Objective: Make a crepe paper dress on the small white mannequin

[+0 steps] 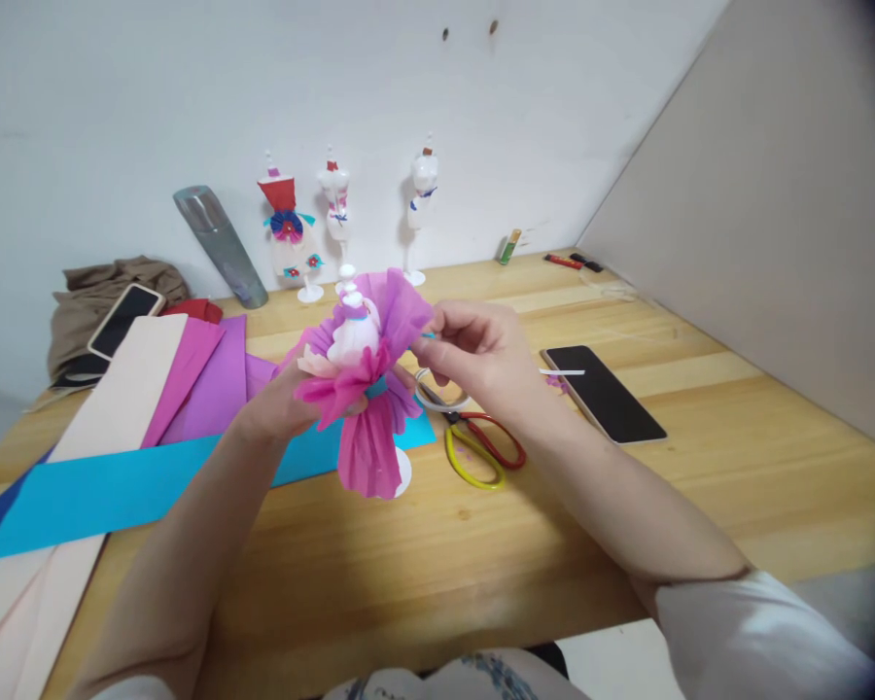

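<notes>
left hand [296,397] grips the pink-papered dress form [361,374] above the wooden desk [481,554], right hand [481,355] pinches a blue bit [429,335], scissors [453,418] kinda crowding underneath, one phone [605,394] further right, white wall [350,78] behind

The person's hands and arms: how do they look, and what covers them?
Left hand and right hand are bare, as are both forearms; no glove or watch shows. The right sleeve is short, pale and loose; the left sleeve shows only a pale edge.
</notes>
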Motion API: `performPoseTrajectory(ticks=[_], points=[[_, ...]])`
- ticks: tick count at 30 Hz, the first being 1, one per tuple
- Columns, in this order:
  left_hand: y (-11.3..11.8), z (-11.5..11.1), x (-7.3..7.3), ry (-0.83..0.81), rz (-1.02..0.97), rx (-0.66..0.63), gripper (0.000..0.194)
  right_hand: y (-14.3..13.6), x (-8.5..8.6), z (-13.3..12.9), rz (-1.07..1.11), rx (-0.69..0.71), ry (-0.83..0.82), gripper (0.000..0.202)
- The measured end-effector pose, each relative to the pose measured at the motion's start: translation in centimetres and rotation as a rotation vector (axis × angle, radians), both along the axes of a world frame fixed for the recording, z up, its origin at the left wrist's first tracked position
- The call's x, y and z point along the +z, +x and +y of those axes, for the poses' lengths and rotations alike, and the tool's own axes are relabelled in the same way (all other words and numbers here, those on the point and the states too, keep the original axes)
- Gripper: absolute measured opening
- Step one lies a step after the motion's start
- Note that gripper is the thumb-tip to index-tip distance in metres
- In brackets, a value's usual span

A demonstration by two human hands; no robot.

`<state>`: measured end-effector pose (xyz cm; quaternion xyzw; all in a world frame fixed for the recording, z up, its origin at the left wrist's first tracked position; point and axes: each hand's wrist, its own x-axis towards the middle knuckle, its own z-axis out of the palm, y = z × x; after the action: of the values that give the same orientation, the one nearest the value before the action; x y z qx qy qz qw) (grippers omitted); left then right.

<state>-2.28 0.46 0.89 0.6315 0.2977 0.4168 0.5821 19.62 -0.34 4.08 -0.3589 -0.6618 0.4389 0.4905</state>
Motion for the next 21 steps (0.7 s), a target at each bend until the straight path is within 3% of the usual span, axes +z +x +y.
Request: performPoseTrajectory(ticks=[3, 8, 15, 21], points=[[0.0, -0.1, 0.4, 0.080, -0.023, -0.063, 0.045, 0.0, -0.2, 0.4, 0.008, 0.000, -0.006, 0.014], [0.6, -0.3, 1.3, 0.041, -0.053, -0.087, 0.044, 0.0, -0.5, 1.1, 0.067, 0.061, 0.024, 0.010], [0.6, 0.1, 0.8, 0.007, -0.106, 0.007, 0.054, 0.0, -0.3, 0.3, 0.129, 0.184, -0.006, 0.012], [0.6, 0.3, 0.9, 0.094, -0.038, 0.101, 0.040, -0.2, 0.0, -0.5, 0.148, 0.171, 0.022, 0.010]])
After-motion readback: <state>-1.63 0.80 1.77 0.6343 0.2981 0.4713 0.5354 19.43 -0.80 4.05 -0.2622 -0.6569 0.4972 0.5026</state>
